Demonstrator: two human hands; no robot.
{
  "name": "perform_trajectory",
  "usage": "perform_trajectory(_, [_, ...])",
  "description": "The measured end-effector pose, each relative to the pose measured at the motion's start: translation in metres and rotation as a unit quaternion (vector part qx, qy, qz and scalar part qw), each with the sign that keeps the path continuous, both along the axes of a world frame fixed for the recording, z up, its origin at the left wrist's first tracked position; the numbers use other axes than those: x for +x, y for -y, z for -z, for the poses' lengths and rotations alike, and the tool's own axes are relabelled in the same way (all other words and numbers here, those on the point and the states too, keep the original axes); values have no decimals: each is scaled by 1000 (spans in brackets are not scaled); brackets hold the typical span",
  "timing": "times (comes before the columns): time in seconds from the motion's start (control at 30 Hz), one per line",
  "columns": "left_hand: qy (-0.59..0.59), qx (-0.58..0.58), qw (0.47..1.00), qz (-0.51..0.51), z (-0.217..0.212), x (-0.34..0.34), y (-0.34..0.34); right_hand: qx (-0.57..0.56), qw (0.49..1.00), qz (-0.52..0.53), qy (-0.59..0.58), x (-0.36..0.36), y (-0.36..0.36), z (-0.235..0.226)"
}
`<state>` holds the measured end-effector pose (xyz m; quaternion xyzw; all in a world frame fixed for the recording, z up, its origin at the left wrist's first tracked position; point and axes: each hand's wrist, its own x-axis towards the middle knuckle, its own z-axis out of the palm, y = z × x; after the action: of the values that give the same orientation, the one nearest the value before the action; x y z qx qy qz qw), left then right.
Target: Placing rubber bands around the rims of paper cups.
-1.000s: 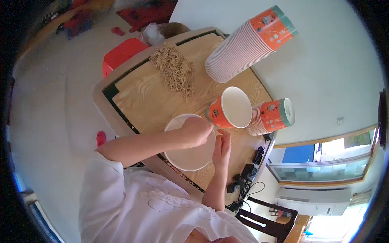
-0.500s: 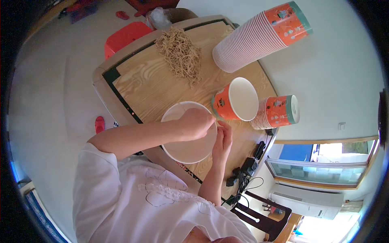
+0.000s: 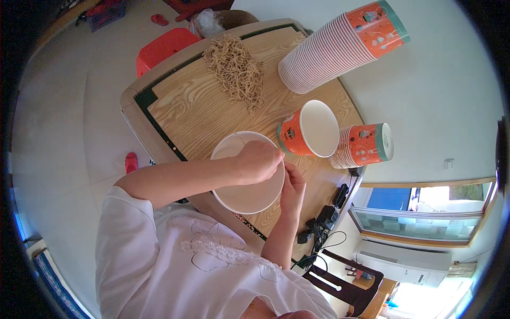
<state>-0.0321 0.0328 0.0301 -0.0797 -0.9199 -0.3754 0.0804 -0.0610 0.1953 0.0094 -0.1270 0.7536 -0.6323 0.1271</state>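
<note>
A large white tub (image 3: 244, 198), seen from above, stands at the table edge in front of me. Over its inside is my left hand (image 3: 259, 162), closed in a fist, its fingertips at the right rim. My right hand (image 3: 294, 183) is at the outside of the same rim, fingers bent and pressed together close to the left fingertips. What either hand pinches is too small to make out. A thin pale line shows inside the tub near the left knuckles. Beyond lies a tangled heap of thin tan strands (image 3: 236, 72).
An orange and green paper tub (image 3: 295, 135) stands just right of the white one. Behind it are a tall stack of tubs (image 3: 329, 53) and a shorter stack (image 3: 364, 146). Black adapters and cables (image 3: 321, 223) lie at the right table edge. A red stool (image 3: 164, 50) stands beyond the table.
My right hand's fingers have curled in more against the rim. My left hand has shifted slightly to the right. The tubs and the tan heap have stayed in place.
</note>
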Motion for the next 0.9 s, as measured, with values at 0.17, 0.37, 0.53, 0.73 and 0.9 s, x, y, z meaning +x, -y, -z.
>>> perform_trajectory(0.17, [7,-4,1000,3,-8,2,2,-14,1000,12,-3,-3,2,4])
perform_trajectory(0.37, [-165,-94,980,-54,-23,-4,12,-8,998,50,-37,-7,1,2])
perform_trajectory(0.53, [-39,-211,976,39,-37,-13,21,-30,998,37,-41,-13,0,1])
perform_trajectory(0.73, [2,-74,995,64,-39,-5,28,-27,997,-32,59,-25,-9,-1])
perform_trajectory(0.9, [175,155,968,97,5,-16,39,-75,989,-55,115,-13,7,-11])
